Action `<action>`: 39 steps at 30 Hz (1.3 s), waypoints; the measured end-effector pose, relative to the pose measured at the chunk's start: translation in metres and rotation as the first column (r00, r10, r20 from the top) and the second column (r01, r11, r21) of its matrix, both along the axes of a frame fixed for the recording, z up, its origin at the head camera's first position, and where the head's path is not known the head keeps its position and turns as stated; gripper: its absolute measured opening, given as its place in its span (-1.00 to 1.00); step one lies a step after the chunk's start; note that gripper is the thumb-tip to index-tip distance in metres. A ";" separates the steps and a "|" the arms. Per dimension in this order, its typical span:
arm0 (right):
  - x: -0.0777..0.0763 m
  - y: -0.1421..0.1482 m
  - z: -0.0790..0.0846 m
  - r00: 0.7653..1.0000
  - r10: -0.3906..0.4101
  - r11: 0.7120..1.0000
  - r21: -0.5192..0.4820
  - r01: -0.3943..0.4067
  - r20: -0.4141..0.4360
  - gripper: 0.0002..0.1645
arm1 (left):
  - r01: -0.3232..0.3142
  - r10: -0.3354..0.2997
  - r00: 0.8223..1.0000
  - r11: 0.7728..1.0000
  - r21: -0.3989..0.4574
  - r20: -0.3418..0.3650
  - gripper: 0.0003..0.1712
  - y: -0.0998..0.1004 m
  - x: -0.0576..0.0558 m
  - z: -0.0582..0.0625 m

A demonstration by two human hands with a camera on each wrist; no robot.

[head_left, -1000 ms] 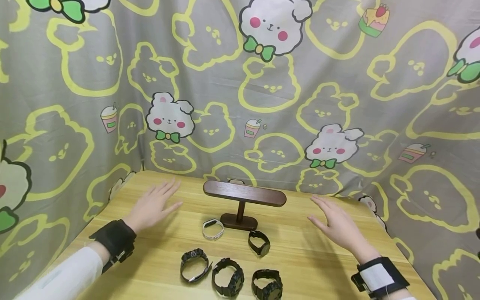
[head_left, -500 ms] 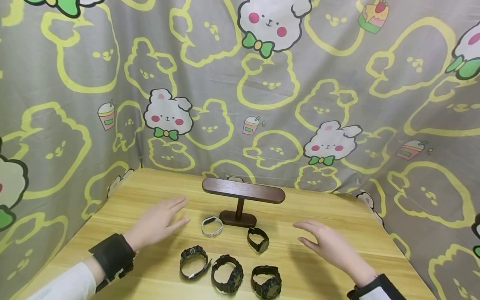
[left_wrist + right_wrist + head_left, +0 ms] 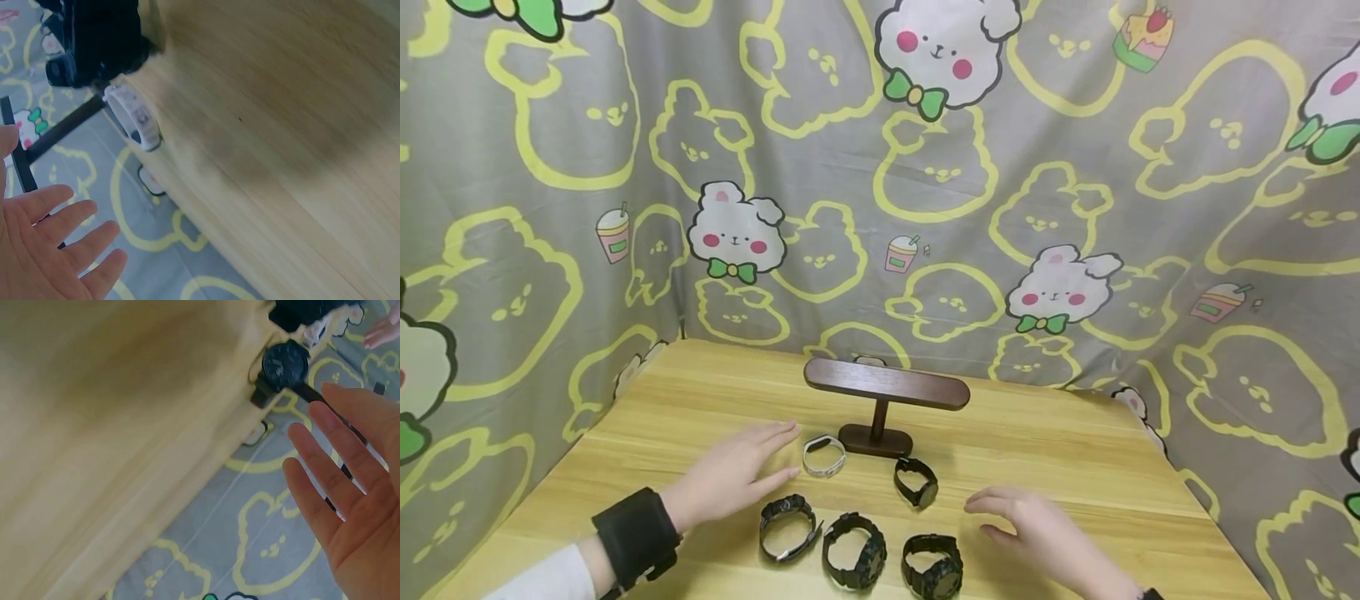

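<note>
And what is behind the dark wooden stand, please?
Behind the stand, a strip of table and the patterned curtain show; whatever the stand itself covers cannot be seen.

The pale yellow desk (image 3: 1075,450) looks like smooth, faintly shiny grained wood. Nearest its back edge, the dark brown T-shaped stand (image 3: 887,384) looks like polished wood. The white loop-shaped wristband (image 3: 140,115) appears rubbery; the chunky round black watch (image 3: 872,561), matt plastic. The grey printed curtain (image 3: 850,287) is creased cloth.

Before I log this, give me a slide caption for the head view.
Left hand by a white fitness band, right hand by four black wristwatches, a bare wooden watch stand behind.
</note>
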State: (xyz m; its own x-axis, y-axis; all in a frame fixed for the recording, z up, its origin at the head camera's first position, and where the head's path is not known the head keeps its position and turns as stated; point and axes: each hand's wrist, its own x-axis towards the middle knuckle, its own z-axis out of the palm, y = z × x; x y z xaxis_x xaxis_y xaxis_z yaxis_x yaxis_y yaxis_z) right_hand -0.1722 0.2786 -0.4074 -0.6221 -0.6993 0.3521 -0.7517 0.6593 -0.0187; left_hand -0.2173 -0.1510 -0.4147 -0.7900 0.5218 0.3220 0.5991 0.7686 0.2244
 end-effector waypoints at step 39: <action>0.008 -0.024 -0.017 0.966 0.164 0.981 0.065 -0.180 0.200 -0.68 | 0.149 -0.147 0.988 0.988 -0.041 0.053 -0.35 0.024 0.016 -0.009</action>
State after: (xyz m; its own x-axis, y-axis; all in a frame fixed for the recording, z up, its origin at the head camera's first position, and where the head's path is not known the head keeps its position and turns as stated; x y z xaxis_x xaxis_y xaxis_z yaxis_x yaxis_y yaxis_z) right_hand -0.1639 0.2544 -0.4244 -0.5405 -0.8232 0.1739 -0.8413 0.5258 -0.1257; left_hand -0.2010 -0.1274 -0.4234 -0.7176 0.6470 0.2579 0.6958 0.6822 0.2245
